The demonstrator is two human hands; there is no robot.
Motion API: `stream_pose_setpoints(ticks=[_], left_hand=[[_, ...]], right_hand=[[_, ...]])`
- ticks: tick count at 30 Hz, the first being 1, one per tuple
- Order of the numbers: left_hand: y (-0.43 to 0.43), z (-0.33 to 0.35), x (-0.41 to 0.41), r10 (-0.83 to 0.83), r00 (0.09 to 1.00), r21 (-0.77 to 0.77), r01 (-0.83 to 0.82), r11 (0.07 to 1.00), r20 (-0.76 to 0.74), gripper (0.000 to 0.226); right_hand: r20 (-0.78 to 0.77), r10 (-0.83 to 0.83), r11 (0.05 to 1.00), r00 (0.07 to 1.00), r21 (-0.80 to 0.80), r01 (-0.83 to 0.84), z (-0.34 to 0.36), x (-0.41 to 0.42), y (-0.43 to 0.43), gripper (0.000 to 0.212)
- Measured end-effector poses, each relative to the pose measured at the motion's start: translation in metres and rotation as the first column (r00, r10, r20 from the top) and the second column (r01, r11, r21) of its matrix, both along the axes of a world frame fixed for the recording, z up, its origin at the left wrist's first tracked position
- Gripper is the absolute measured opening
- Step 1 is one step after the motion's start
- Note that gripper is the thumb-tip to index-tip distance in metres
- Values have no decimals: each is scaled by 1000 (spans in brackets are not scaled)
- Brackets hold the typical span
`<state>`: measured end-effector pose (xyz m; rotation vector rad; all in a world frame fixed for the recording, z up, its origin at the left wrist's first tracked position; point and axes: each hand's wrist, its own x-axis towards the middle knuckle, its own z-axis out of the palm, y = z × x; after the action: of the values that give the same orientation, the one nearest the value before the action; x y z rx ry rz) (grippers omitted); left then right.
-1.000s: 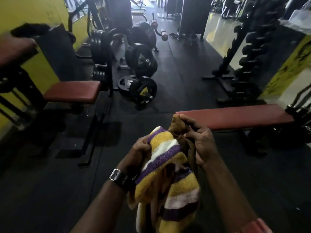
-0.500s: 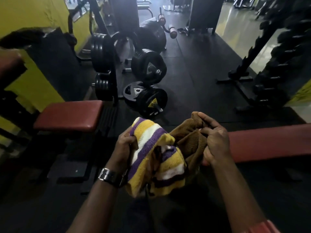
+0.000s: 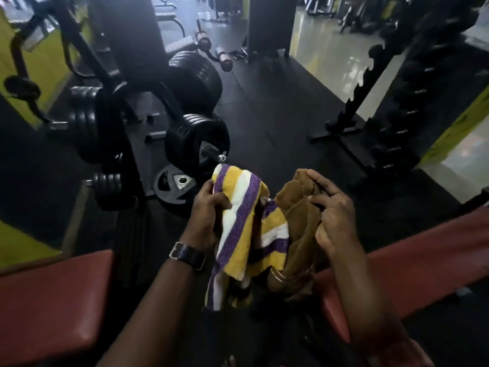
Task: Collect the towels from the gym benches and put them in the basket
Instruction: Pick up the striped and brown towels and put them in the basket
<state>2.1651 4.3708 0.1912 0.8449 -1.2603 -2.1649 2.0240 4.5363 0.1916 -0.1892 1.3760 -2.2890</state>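
Note:
A yellow, white and purple striped towel hangs bunched in front of me, gripped at its upper left edge by my left hand, which wears a black watch. Right beside it, touching it, a brown towel is held by my right hand, whose fingers curl over its top fold. Both towels hang in the gap between two red padded benches: one bench at the lower left, the other bench at the lower right. No basket is in view.
Black weight plates on a rack and a loose plate on the floor stand just ahead on the left. A black dumbbell rack rises on the right. Black rubber floor runs forward between them. A yellow wall lies left.
The view has moved forward and both benches have slid down toward the lower corners. The two towels have come slightly apart, the brown one spread wider in my right hand.

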Motion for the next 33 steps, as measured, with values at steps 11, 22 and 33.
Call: stream_pose_setpoints(ticks=[11, 22, 33], left_hand=[[-156, -13, -231, -46, 998, -61, 49, 997, 37, 53], [-281, -16, -476, 17, 995, -43, -13, 999, 101, 43], [-436, -26, -740, -26, 997, 29, 24, 999, 73, 59]], right_hand=[[116, -183, 978, 976, -78, 192, -27, -210, -109, 39], [-89, -58, 991, 994, 119, 69, -11, -473, -233, 19], [-107, -82, 983, 991, 156, 98, -14, -723, -392, 25]])
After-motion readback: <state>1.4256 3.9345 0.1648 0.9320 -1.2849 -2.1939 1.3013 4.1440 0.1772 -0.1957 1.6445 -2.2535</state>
